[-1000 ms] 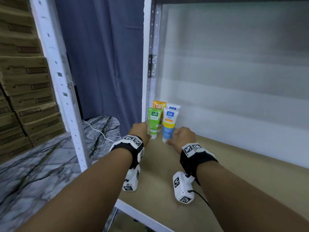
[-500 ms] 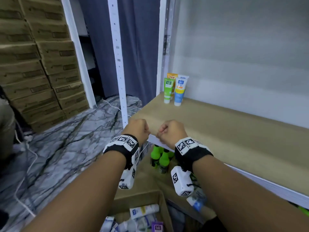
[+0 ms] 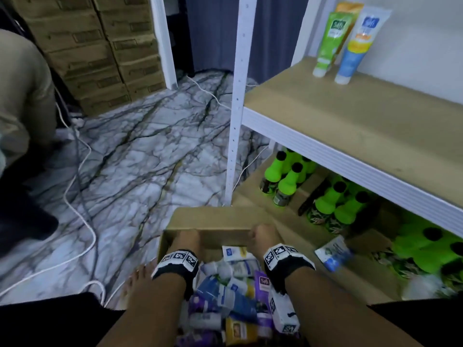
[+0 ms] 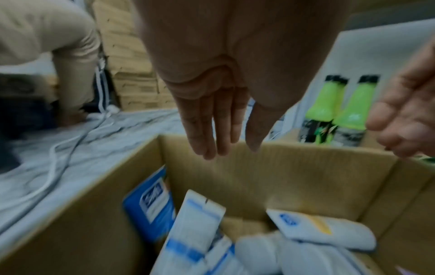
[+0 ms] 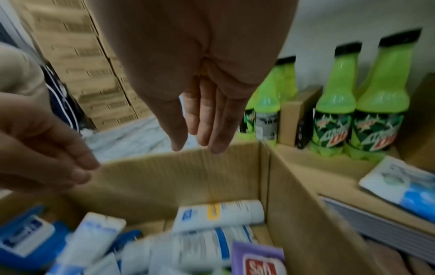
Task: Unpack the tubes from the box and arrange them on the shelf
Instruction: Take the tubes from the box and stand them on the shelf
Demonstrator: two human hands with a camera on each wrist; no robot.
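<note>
An open cardboard box (image 3: 213, 219) on the floor holds several tubes (image 3: 238, 289), white, blue and purple. Both my hands hang over its far end with straight fingers and hold nothing: left hand (image 3: 185, 240) (image 4: 219, 134), right hand (image 3: 263, 237) (image 5: 200, 130). A white tube with a yellow band (image 5: 219, 214) (image 4: 322, 232) lies on top near the far wall of the box. On the wooden shelf (image 3: 350, 126), a green tube (image 3: 330, 43), a blue-and-white tube (image 3: 355, 46) and an orange tube (image 3: 349, 8) behind them stand on their caps at the back left corner.
Green soda bottles (image 3: 288, 181) (image 5: 334, 108) stand on the lower shelf, right of the box, beside a blue-white pack (image 3: 333, 252). A white shelf post (image 3: 238, 96) rises by the box. White cables (image 3: 82, 221) cross the marble floor. Another person (image 3: 22, 96) crouches at left before stacked cartons (image 3: 100, 46).
My hands have dropped from the shelf edge down over the box and their fingers have straightened. The view has tilted down from the shelf to the box.
</note>
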